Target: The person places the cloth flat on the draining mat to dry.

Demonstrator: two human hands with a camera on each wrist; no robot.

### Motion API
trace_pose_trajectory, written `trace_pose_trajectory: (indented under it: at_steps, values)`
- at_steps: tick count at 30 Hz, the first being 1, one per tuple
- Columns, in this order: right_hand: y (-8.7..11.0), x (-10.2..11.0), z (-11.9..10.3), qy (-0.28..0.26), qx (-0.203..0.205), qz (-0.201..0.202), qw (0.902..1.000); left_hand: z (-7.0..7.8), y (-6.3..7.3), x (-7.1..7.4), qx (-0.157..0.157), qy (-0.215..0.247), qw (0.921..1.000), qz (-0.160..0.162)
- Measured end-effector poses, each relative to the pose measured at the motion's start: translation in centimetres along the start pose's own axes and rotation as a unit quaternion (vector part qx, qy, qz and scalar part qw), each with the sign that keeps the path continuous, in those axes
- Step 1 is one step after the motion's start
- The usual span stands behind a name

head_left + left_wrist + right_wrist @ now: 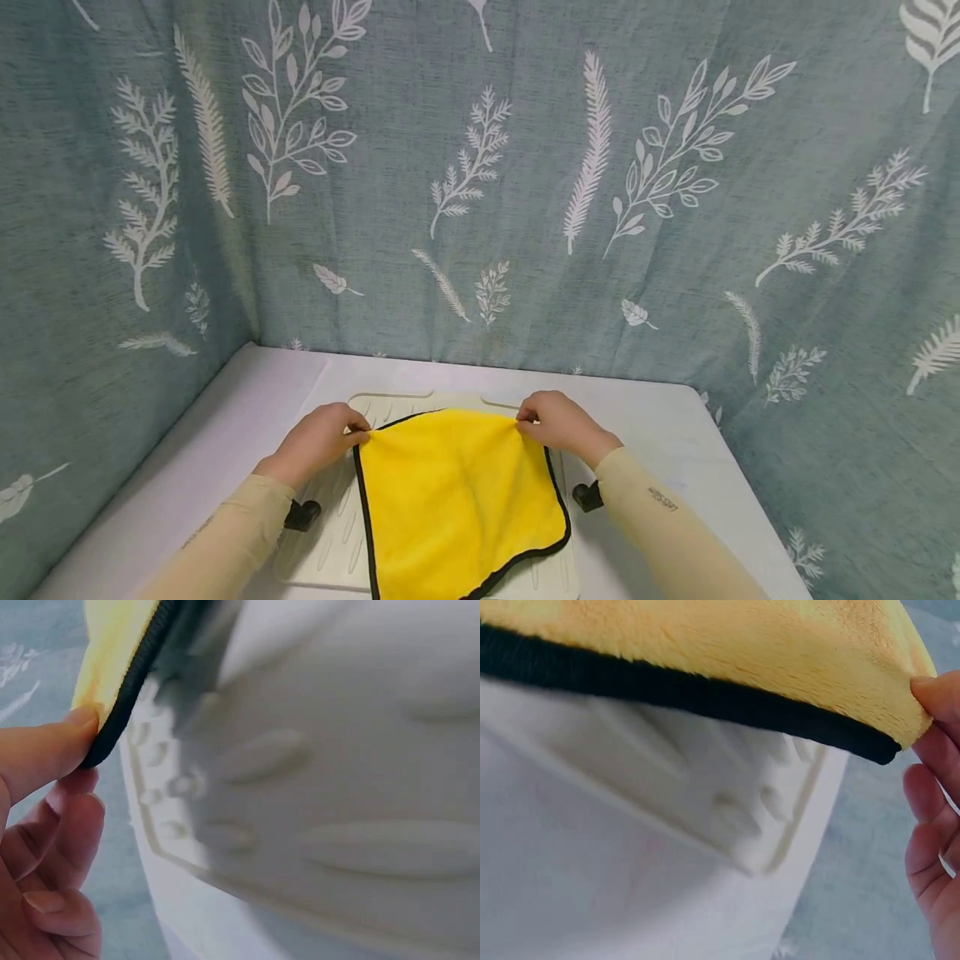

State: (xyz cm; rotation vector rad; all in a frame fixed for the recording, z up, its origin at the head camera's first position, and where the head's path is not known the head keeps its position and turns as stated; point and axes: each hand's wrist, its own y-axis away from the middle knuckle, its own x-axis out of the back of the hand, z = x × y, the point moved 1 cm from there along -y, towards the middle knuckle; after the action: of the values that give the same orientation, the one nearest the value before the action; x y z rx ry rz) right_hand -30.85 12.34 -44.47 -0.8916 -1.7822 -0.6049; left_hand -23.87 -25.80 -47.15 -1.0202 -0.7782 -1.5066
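A yellow cloth [450,500] with a black edge hangs spread between both hands in the head view. My left hand [322,437] pinches its upper left corner between thumb and fingers. At the upper right, my right hand [562,425] pinches the cloth near the other corner. In the left wrist view the thumb and a finger of the left hand [56,802] grip the black trim. The right wrist view shows the fuzzy yellow cloth [780,652] held by the right hand [937,795]. Beneath the cloth lies a cream ridged mat [322,542], largely covered.
The mat rests on a white table [660,467], whose far edge meets a grey-green curtain [480,183] with white leaf prints. The curtain also stands along the left and right sides. Black wrist-camera mounts [302,515] show beneath both wrists.
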Motion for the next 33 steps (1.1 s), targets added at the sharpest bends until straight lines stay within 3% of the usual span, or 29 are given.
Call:
trace_pose_trajectory:
  at_steps: [8, 14, 18, 22, 28, 33]
  values:
    - [2.3, 2.0, 0.7, 0.012, -0.026, 0.066, 0.9974, 1.3, -3.6, 1.8, -0.029, -0.001, 0.9995, 0.013]
    - [3.6, 2.2, -0.2, 0.033, -0.041, 0.106, 0.9930, 2.2, -5.8, 1.9, -0.032, -0.001, 0.9995, 0.006]
    - [4.8, 0.8, -1.6, 0.017, 0.005, 0.072, 0.9972, 1.8, -5.8, 1.1, -0.021, -0.001, 0.9998, -0.005]
    - [5.2, -0.4, -2.5, -0.042, 0.034, 0.038, 0.9978, 0.5, -4.6, 0.6, -0.010, -0.007, 0.9999, -0.010]
    - [4.7, 0.2, -0.3, -0.094, -0.045, 0.071, 0.9920, -0.5, -4.0, 0.4, -0.009, -0.015, 0.9998, 0.008]
    - [3.2, 0.2, 2.0, -0.103, -0.093, 0.060, 0.9885, -0.4, -4.0, 0.3, 0.001, -0.008, 1.0000, -0.005]
